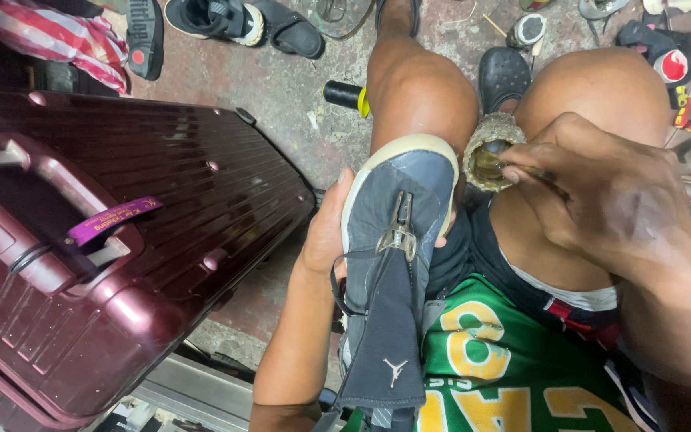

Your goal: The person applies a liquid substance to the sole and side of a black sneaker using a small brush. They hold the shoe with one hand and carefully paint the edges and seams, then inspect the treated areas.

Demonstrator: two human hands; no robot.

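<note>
My left hand [325, 232] grips a grey sneaker [393, 240] from its left side, toe pointing away over my left knee, tongue pulled toward me. A pale sole rim runs round the toe. My right hand [601, 192] reaches left, fingertips pinching a thin tool dipped into a crusted glue tin [489, 152] wedged between my knees. The tool's tip is hidden inside the tin.
A maroon hard-shell suitcase [113, 240] with a purple tag lies at my left. Black sandals [281, 28] and other shoes [501, 76] are scattered on the stained concrete floor ahead. A black and yellow spool [345, 96] lies by my left knee.
</note>
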